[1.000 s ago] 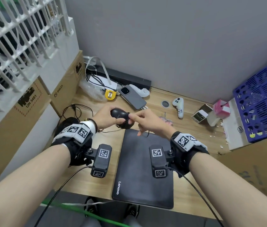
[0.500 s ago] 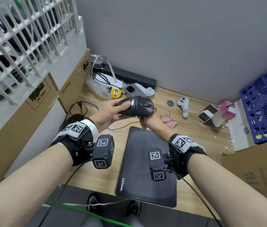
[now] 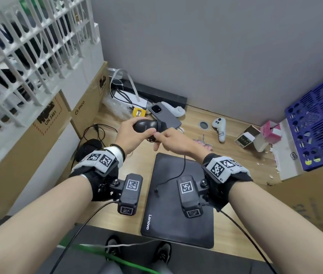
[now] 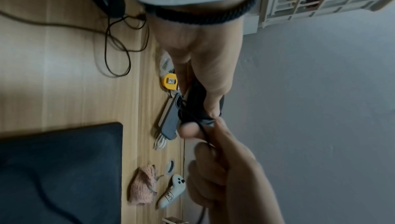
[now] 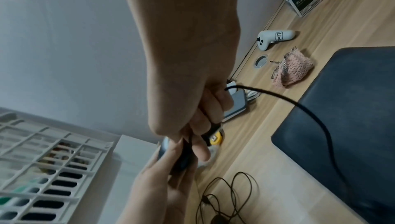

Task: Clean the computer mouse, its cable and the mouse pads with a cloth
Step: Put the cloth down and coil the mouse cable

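Note:
My left hand (image 3: 131,133) grips the black computer mouse (image 3: 144,125) in the air above the desk's far half, also seen in the left wrist view as the mouse (image 4: 196,102). Just beside it my right hand (image 3: 168,141) pinches the mouse's black cable (image 3: 184,165) close to the mouse. The cable (image 5: 299,107) hangs from my curled fingers onto the black Lenovo mouse pad (image 3: 176,214), where its loose end lies. The pink cloth (image 3: 202,143) lies crumpled on the desk behind my right hand, apart from both hands; it shows as the cloth (image 5: 292,70) near the pad's corner.
A grey phone (image 3: 164,117), a yellow tape measure (image 3: 139,113) and a white controller (image 3: 220,129) lie near the wall. Cardboard boxes (image 3: 85,113) stand on the left beside a dark object with thin coiled wire (image 3: 89,147). A blue crate (image 3: 319,123) stands on the right.
The mouse has turned in my left hand. My right hand has come out from under the mouse and now pinches the cable beside it; the cable's end lies on the pad.

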The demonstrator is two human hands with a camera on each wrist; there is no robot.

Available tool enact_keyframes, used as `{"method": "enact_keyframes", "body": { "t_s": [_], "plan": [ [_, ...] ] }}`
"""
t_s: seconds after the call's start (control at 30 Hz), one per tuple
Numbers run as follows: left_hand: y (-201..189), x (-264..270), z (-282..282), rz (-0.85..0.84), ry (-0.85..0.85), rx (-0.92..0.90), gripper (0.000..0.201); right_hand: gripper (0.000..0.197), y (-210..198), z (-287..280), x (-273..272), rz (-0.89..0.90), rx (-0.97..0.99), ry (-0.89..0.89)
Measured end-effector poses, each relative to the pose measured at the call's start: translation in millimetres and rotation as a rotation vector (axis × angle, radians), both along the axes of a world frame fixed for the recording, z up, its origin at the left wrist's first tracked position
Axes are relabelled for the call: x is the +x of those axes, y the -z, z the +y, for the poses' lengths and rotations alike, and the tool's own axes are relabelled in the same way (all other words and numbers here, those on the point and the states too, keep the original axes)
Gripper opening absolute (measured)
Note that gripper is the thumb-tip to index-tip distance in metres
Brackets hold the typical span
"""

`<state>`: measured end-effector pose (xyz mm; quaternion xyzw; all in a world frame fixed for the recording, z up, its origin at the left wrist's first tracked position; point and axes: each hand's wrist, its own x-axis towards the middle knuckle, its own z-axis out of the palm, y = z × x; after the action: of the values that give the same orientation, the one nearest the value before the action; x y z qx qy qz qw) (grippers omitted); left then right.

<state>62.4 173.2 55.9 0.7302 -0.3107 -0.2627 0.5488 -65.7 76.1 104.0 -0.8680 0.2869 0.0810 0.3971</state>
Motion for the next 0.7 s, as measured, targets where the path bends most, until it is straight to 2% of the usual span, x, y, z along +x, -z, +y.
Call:
{"method": "enact_keyframes", "body": {
  "t_s": [0.27,0.33,0.43,0.5,0.57,0.63,0.7],
  "plan": [
    [-9.3,22.8,13.2,-0.141,0.49,0.201,0.038,0.058,6.1,1.5,4.8,-0.077,-0.083,0.059],
    [-10.3,25.7,16.7,-0.119,0.573,0.227,0.037,0.057,6.5,4.9,6.7,-0.061,-0.071,0.052],
    [-15.2,26.8,26.4,0.031,0.724,0.256,0.029,0.058,7.4,3.6,6.7,-0.062,-0.051,0.075],
    [-18.6,25.3,35.7,0.172,0.787,0.284,0.031,0.059,5.9,-0.1,2.9,-0.092,-0.038,0.133],
    [-20.2,23.3,45.1,0.361,0.82,0.228,0.036,0.059,7.0,-2.7,-0.6,-0.099,-0.02,0.172],
    [-22.2,20.3,50.5,0.536,0.825,0.105,0.056,0.057,14.1,-3.0,-1.4,-0.131,-0.027,0.202],
    [-23.7,19.2,51.4,0.643,0.78,-0.02,0.077,0.051,21.1,-0.6,-3.6,-0.201,-0.003,0.217]
  ]
}}
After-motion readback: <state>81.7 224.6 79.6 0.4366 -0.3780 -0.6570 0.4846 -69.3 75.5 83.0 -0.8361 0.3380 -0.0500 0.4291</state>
